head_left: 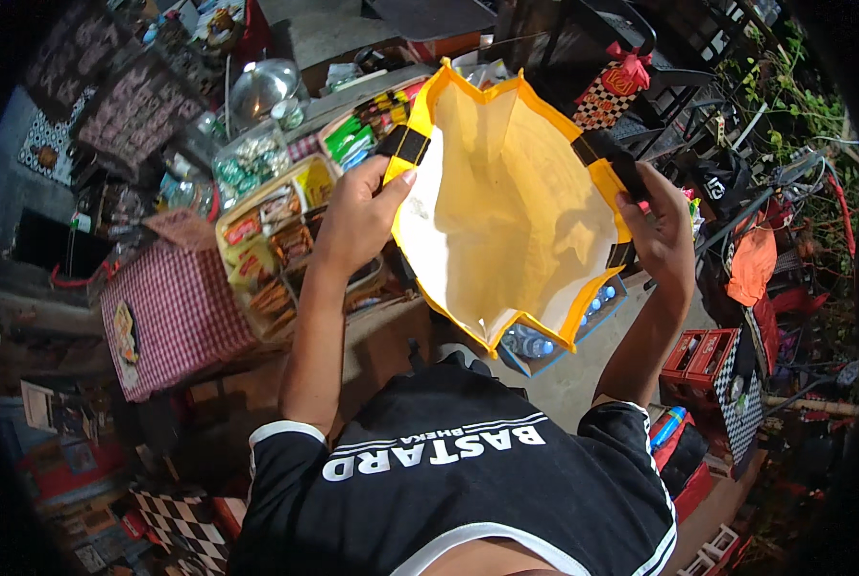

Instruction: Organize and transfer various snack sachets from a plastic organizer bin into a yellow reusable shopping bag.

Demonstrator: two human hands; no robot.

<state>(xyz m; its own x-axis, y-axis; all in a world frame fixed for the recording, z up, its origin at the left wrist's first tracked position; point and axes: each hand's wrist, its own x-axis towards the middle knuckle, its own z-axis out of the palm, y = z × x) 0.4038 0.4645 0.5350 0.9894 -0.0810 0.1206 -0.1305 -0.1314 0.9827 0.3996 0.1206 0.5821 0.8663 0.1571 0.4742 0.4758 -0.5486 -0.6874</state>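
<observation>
A large yellow shopping bag (506, 192) with a pale lining hangs mouth up in front of me, spread wide. Nothing shows inside it. My left hand (362, 211) pinches the bag's left rim between thumb and fingers, just below a black strap with yellow stitching. On the opposite side my right hand (662, 226) grips the right rim beside the other black strap, its fingers partly hidden behind the edge. The bag's outer sides and bottom are out of sight.
Left of the bag, a table with a red checkered cloth (175, 307) carries a tray of packaged snacks (256, 206). Beneath the bag is a crate of bottles (535, 350). Red crates (698, 357) stand at the right. An orange cloth (753, 264) hangs farther right.
</observation>
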